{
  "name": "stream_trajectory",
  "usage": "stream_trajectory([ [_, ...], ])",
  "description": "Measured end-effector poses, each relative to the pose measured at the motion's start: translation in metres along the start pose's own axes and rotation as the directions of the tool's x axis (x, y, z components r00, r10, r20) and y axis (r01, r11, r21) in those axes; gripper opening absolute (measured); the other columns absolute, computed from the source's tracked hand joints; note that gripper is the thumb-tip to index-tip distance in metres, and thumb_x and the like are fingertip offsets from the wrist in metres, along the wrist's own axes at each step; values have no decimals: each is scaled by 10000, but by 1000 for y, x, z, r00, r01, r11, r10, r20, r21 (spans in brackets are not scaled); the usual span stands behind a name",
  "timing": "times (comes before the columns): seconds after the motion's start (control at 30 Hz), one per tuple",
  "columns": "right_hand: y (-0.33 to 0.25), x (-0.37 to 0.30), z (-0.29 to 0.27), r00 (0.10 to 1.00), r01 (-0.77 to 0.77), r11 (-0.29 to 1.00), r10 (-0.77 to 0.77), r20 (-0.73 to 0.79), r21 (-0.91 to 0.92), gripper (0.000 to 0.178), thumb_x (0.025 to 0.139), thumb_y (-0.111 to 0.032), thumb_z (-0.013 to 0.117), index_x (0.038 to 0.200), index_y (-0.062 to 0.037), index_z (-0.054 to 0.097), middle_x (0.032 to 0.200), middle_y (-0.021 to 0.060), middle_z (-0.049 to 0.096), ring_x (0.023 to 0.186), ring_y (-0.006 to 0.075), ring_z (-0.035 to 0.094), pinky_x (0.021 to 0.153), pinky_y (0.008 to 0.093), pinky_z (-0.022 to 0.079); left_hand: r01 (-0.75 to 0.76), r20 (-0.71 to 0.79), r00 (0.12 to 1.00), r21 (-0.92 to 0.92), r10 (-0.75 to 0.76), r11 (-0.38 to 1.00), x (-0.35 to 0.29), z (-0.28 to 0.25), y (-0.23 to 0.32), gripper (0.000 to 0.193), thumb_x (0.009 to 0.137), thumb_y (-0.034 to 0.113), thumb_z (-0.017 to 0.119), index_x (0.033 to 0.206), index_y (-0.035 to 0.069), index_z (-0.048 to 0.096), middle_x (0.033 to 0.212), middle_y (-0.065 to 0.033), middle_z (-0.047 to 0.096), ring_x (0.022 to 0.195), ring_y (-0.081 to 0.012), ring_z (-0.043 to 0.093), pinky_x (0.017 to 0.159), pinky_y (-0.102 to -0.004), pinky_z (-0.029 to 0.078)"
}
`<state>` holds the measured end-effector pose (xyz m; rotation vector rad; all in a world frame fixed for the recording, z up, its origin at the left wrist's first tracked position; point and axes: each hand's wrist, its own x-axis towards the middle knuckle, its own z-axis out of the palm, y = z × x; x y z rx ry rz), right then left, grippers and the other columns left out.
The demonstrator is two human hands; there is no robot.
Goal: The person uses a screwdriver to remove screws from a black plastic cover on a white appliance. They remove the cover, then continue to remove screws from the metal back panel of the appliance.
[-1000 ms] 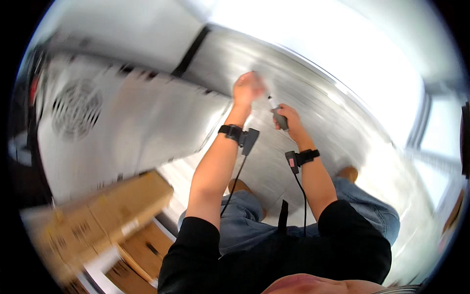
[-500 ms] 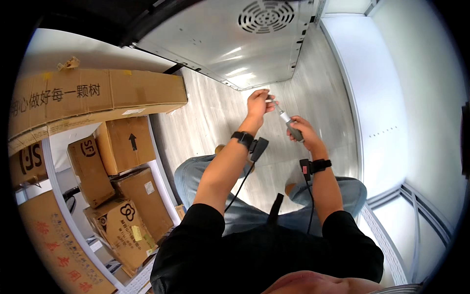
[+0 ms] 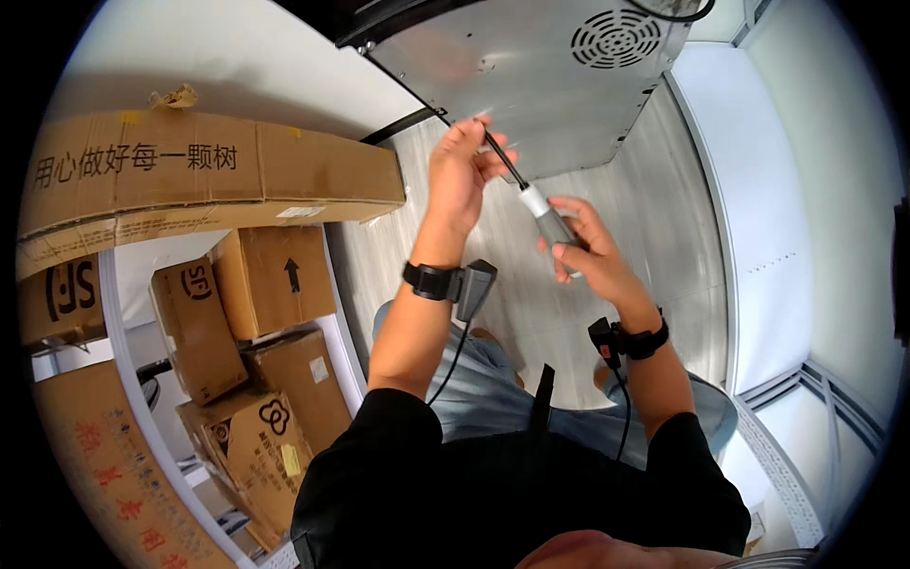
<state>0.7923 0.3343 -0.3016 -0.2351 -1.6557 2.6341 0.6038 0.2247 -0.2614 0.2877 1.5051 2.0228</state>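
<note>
A screwdriver (image 3: pixel 551 226) with a grey-and-white handle and a dark shaft slants up and left in front of me. My right hand (image 3: pixel 604 258) holds its handle, the thumb and fingers around the grip. The fingers of my left hand (image 3: pixel 457 182) are closed about the tip end of the shaft and cover it. Whether a screw is there too, I cannot make out. Just beyond my left hand stands a large grey metal cabinet panel (image 3: pixel 531 90), with small holes along its left edge and a round vent. My left fingertips overlap its left edge in view; contact is unclear.
On the left, a long cardboard box (image 3: pixel 313 169) lies above a white shelf rack (image 3: pixel 118 332) packed with several cartons (image 3: pixel 275 284). A white wall panel (image 3: pixel 758 209) runs along the right. Grey wood-look floor (image 3: pixel 654 199) lies between. A black cable hangs from each wrist strap.
Both hands and the screwdriver have moved up, closer to the metal panel's left edge. The view has shifted, so the panel and boxes appear farther right.
</note>
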Motion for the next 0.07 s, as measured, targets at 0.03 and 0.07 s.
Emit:
stream_trajectory([
  [0.03,-8,10,4,998,70,997,-70,4,-19,517,871,-48,494,1350,-100,309,990,117,567,615,120,528,569,274,425,-44,47,998,-30,45,999,8,-3,11,253,963,233,465,1104,36,535,902,-96,624,752,-238,661,673,-314,547],
  [0.07,-17,19,9,998,56,997,-56,6,-45,560,865,-53,523,1369,-114,287,1011,111,566,615,125,529,572,277,429,-42,75,996,-67,47,997,12,-5,25,256,954,219,483,1124,34,530,904,-103,626,761,-248,662,693,-314,548],
])
